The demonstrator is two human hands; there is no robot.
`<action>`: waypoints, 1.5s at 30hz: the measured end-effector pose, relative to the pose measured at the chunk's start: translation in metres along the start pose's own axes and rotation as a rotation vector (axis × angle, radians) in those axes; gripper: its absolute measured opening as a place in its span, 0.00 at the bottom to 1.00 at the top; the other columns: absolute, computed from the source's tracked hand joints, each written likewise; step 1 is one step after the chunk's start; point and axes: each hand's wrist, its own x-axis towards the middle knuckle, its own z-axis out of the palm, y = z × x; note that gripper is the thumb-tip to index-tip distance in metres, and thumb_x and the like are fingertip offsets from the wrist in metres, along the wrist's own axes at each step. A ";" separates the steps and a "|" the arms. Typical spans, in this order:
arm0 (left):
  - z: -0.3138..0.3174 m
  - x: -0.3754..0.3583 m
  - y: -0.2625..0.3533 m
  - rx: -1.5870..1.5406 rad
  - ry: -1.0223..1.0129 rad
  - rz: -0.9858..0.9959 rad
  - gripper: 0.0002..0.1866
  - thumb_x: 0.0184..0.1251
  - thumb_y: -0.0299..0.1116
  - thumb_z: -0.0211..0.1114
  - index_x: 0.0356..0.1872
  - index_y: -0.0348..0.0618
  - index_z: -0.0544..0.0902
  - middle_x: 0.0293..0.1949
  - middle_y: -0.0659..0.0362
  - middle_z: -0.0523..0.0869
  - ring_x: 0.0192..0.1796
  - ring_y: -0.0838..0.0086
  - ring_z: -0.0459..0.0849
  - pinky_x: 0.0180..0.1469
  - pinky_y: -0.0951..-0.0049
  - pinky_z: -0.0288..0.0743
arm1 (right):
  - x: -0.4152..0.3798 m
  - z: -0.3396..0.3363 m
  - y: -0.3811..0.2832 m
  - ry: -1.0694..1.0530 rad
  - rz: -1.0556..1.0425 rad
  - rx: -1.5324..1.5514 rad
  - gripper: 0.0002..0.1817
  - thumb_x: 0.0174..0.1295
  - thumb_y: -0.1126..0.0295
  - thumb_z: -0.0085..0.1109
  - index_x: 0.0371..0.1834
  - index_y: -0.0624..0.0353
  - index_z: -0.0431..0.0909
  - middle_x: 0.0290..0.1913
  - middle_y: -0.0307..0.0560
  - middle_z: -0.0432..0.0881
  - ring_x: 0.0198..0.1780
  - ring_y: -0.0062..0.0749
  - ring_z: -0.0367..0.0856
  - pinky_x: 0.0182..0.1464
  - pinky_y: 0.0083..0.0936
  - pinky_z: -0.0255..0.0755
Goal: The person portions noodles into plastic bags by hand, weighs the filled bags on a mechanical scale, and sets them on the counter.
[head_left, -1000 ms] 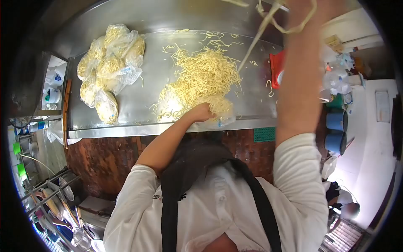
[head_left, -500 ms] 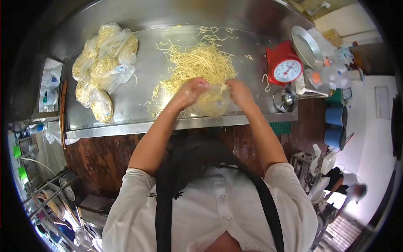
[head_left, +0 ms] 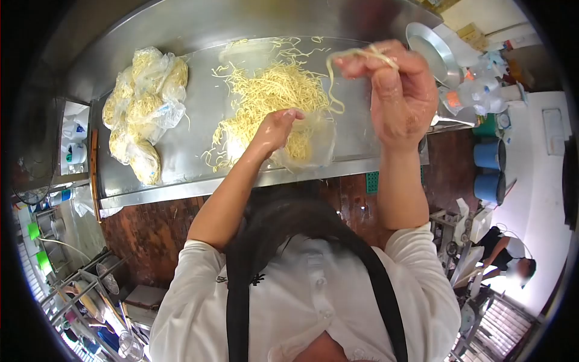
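A loose heap of yellow noodles (head_left: 280, 87) lies on the steel worktop (head_left: 205, 78). My left hand (head_left: 274, 131) is at the near edge of the heap, its fingers closed on the rim of a clear plastic bag (head_left: 316, 142) with some noodles inside. Raised high and close to the camera, my right hand (head_left: 404, 99) has a noodle strand (head_left: 330, 81) caught across its bent fingers; one end dangles down. Filled bags of noodles (head_left: 145, 108) sit in a cluster at the left of the worktop.
A round metal pan (head_left: 431, 51) stands at the back right, beside clear plastic (head_left: 476, 96). My right hand covers most of the red scale. Blue bins (head_left: 488, 188) stand on the right. Another person (head_left: 503, 253) is at the far right. Metal racks (head_left: 90, 277) fill the lower left.
My right hand has left the bag's rim and risen up and to the right, carrying a noodle strand. My left hand stays at the bag, which now hangs wider on its right side.
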 end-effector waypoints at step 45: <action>-0.015 0.012 0.005 -0.031 0.020 0.118 0.25 0.77 0.52 0.53 0.50 0.38 0.84 0.17 0.73 0.63 0.21 0.86 0.59 0.24 0.79 0.54 | -0.057 0.005 0.074 -1.385 1.267 0.799 0.04 0.44 0.75 0.48 0.20 0.60 0.74 0.18 0.37 0.71 0.17 0.17 0.67 0.19 0.19 0.59</action>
